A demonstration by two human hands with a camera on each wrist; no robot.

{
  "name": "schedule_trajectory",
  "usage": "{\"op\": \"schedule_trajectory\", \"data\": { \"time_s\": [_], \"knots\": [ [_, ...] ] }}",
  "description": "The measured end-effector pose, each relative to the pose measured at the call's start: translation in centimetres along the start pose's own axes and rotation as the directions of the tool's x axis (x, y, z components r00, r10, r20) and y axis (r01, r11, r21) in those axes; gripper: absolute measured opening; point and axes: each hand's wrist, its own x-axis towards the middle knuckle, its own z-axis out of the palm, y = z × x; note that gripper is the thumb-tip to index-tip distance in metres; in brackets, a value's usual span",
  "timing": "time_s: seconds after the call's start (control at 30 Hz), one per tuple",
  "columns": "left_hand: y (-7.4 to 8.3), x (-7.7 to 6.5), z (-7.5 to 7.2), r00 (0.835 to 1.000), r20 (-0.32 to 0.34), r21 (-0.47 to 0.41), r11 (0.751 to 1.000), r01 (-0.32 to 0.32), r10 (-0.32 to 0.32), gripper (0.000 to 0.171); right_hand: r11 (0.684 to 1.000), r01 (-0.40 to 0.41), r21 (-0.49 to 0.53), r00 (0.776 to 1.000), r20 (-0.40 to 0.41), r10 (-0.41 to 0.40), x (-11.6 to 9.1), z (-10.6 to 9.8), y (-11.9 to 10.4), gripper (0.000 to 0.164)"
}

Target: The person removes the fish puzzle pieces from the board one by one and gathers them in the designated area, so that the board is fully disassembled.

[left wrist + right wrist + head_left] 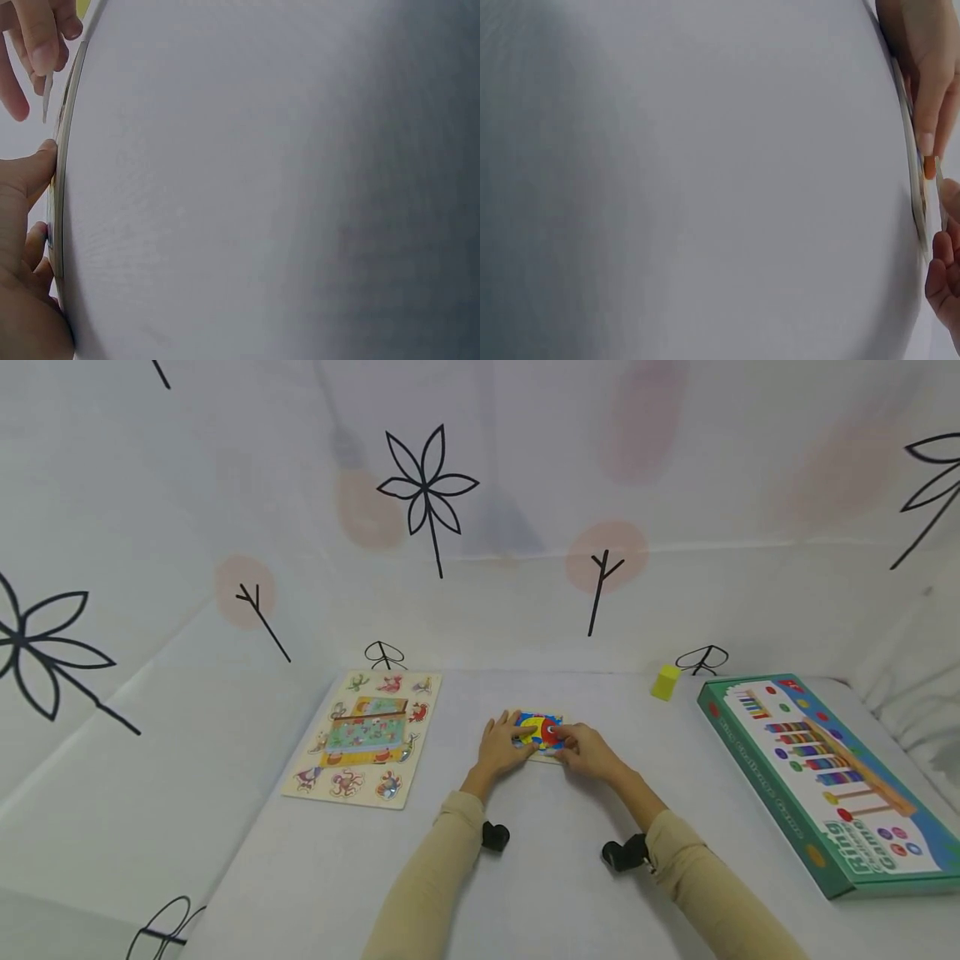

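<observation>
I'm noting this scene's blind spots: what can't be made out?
Head view: left part of the fish puzzle, covered by the left hand.
Right wrist view: faces of the thin piece, seen edge-on; most of the right hand, cut off by the right edge.
Head view: smallest lettering on the ring game box, blurred.

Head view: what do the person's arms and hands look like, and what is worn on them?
The left sleeve and right sleeve are plain beige, ending around the wrists. A small black device with rounded ends shows at each wrist. The left hand and right hand wear no gloves.
</observation>
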Motion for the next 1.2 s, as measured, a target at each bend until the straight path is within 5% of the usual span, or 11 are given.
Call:
{"op": "schedule_trajectory", "data": {
  "time_s": [0.57,0.83,1.2],
  "knots": [
    [0.1,-0.2,-0.2,1.0,-0.006,-0.016,1.0,0.002,-0.002,0.038,0.992,-0.128,-0.019,0.985,-0.122,0.125,-4.0,-5.8,4.2,0.039],
    [0.1,-0.2,-0.2,1.0,-0.006,-0.014,1.0,0.002,-0.002,0.038,0.984,-0.178,-0.026,0.979,-0.102,0.175,-6.7,-8.2,6.3,0.038],
    [-0.2,0.2,0.2,1.0,-0.015,-0.029,1.0,0.006,-0.007,0.038,0.988,-0.148,-0.03,0.987,-0.071,0.146,-9.0,-8.9,7.1,0.032]
  ]
}}
